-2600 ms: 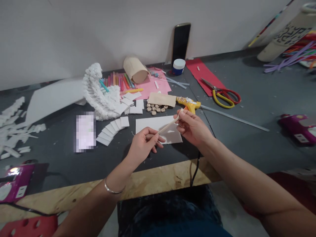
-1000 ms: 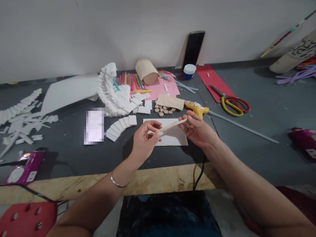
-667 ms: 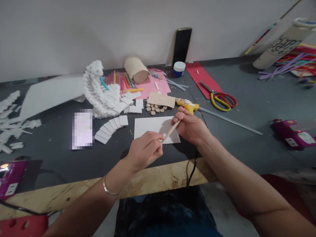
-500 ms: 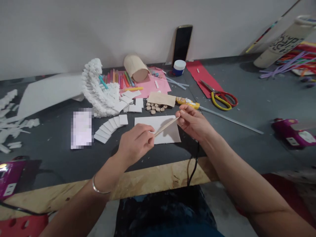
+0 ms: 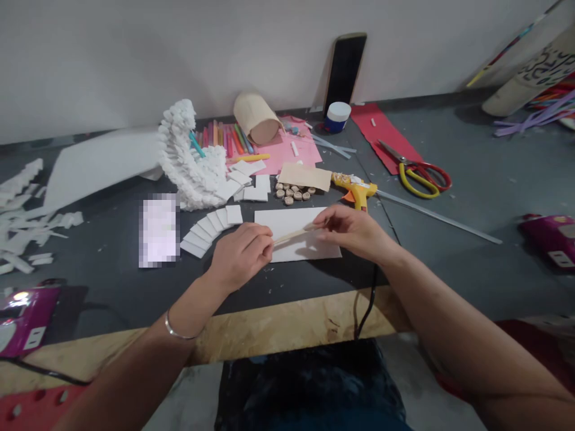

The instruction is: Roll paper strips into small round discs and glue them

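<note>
Pale wooden craft stick (image 5: 294,234) spans both hands above white card sheet (image 5: 287,222), long axis running L-R, rising slightly twd R. L hand (image 5: 240,257) fingers clamped on nearer low end; R hand (image 5: 353,230) fingers pinch far end, yellow glue gun (image 5: 359,193) just beyond.

The craft stick (image 5: 291,234) runs out of sight under the left hand (image 5: 241,256); at nine o'clock, a pixelated rectangle (image 5: 158,230) is unreadable.
</note>
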A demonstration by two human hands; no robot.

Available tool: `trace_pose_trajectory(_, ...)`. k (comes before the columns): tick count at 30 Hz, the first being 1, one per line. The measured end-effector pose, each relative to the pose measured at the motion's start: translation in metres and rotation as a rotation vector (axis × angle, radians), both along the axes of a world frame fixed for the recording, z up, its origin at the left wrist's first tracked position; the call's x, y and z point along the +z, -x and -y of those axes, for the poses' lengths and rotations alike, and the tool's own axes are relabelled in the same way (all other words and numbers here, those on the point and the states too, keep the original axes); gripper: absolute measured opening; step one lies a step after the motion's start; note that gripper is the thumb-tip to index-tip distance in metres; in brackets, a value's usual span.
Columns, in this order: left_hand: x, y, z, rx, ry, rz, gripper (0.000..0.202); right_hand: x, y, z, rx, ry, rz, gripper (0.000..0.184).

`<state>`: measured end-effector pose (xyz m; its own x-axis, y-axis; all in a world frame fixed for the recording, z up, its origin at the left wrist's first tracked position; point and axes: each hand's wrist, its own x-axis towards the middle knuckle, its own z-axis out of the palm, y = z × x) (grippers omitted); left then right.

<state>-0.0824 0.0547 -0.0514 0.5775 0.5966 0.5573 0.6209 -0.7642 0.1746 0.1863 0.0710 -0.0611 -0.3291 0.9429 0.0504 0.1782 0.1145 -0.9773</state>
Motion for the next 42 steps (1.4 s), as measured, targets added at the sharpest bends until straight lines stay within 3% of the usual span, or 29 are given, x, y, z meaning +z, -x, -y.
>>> trace_pose_trajectory(2,-0.002,0.003,-0.001,-0.051,-0.073,-0.037,0.013,-0.001,0.003,0.002,0.044,-0.15,0.159,0.02)
trace_pose_trajectory(5,-0.003,0.003,-0.001,-0.081,-0.059,-0.001,0.015,-0.001,0.01,0.004,0.086,-0.332,0.28,0.013)
trace_pose_trajectory(9,0.0,0.0,0.005,-0.048,0.223,0.206,0.01,0.001,0.016,0.007,0.062,-0.404,0.322,0.013)
trace_pose_trajectory(16,0.001,-0.007,0.011,-0.005,0.972,0.696,0.011,0.023,0.016,0.014,0.131,-0.296,0.383,0.009)
trace_pose_trajectory(21,-0.004,-0.012,0.01,-0.048,1.237,0.98,0.02,0.031,0.025,0.016,0.094,-0.015,0.342,0.009)
trace_pose_trajectory(24,-0.002,-0.017,0.011,-0.059,1.284,1.096,0.023,0.029,0.035,0.017,0.039,0.151,0.283,0.014)
trace_pose_trajectory(26,0.0,-0.02,0.012,-0.053,1.274,1.133,0.032,0.028,0.04,0.019,0.007,0.171,0.259,0.017)
trace_pose_trajectory(29,0.0,-0.025,0.014,0.028,1.27,1.119,0.041,0.026,0.044,0.022,-0.048,0.047,0.282,0.013)
trace_pose_trajectory(35,-0.006,-0.028,0.015,0.102,1.263,1.082,0.031,0.023,0.043,0.029,-0.078,-0.294,0.424,0.011)
trace_pose_trajectory(38,-0.007,-0.028,0.014,0.163,1.198,1.058,0.033,0.028,0.044,0.029,-0.007,-0.295,0.436,0.004)
trace_pose_trajectory(42,-0.006,-0.031,0.014,0.229,1.108,1.073,0.036,0.032,0.048,0.022,0.03,-0.214,0.423,0.017)
